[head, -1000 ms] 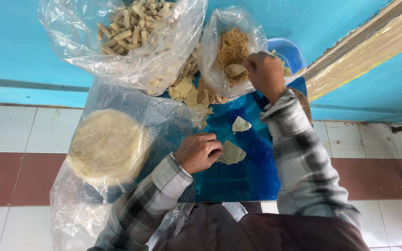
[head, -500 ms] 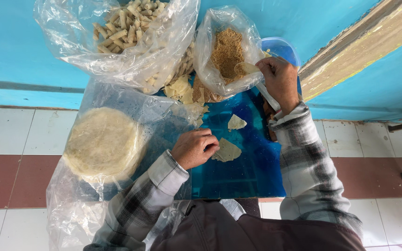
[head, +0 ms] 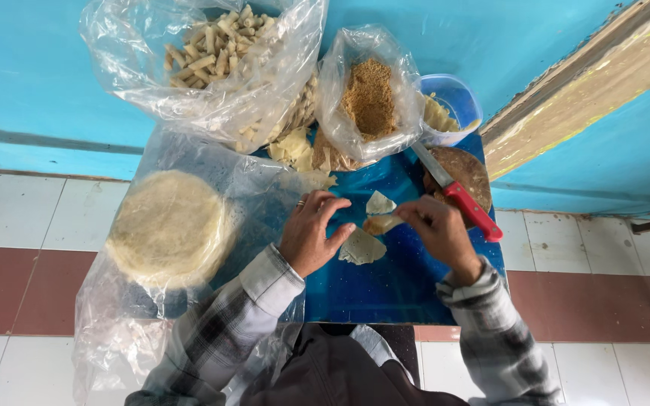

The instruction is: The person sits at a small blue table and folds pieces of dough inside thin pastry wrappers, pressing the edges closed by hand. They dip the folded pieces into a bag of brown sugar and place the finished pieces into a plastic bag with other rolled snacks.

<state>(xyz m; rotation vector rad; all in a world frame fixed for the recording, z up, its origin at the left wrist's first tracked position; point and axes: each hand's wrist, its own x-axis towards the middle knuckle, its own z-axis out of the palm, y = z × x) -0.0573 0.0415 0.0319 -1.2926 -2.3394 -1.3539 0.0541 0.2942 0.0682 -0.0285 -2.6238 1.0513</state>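
Left hand: (head: pixel 311 234) rests on the blue board (head: pixel 408 289), fingers spread flat, thumb pinning the wrapper piece (head: pixel 361 246).
Right hand: (head: pixel 439 229) fingers pinched narrow around a small lump of filling (head: pixel 380 223), held just above the wrapper piece.
Wrapper piece: lies open and flat in the middle of the board, not yet folded.
Spare piece: (head: pixel 379 203) a second cut piece waits just beyond it, bare.
Done: the far left bag (head: pixel 212 60) holds many finished rolls.
Left to do: a thick stack of round wrappers (head: pixel 171 225) sits on plastic at the left, so I judge much remains.
Filling bag: (head: pixel 370 98) open, beyond the hands.
Knife: (head: pixel 460 197) red handle, lies at the right, untouched.
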